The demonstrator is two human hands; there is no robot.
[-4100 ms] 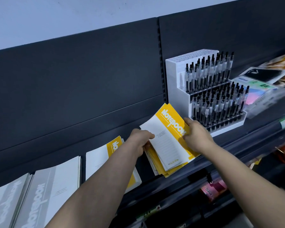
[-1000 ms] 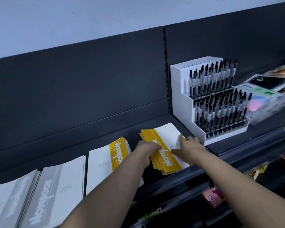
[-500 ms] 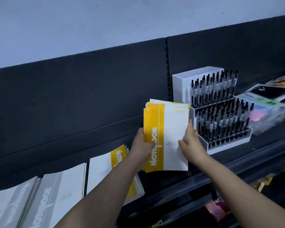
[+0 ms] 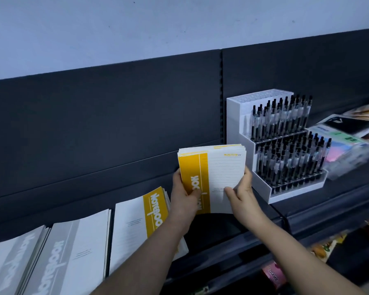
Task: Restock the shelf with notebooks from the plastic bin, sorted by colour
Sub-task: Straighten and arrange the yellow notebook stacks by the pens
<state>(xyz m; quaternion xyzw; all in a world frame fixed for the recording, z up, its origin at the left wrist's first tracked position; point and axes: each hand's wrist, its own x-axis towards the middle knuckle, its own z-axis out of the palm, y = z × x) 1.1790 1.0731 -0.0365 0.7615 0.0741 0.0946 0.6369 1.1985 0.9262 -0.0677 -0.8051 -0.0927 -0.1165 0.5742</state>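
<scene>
A stack of yellow-and-white notebooks (image 4: 219, 173) stands upright on its lower edge over the dark shelf (image 4: 222, 228). My left hand (image 4: 182, 196) grips its left, yellow side, thumb across the cover. My right hand (image 4: 241, 194) holds its right side, thumb on the white cover. Left of it, another yellow-and-white notebook pile (image 4: 141, 228) lies flat on the shelf. Further left lie two piles of grey-and-white notebooks (image 4: 66, 258). The plastic bin is out of view.
A white tiered display of black pens (image 4: 285, 145) stands just right of the held stack, close to my right hand. Packaged stationery (image 4: 347, 137) lies at the far right. The dark back panel (image 4: 107, 128) rises behind; lower shelves hold coloured packets (image 4: 273, 275).
One second ago the yellow stack lay flat on the shelf under both hands. Both hands have since lifted it and stood it upright, squared together.
</scene>
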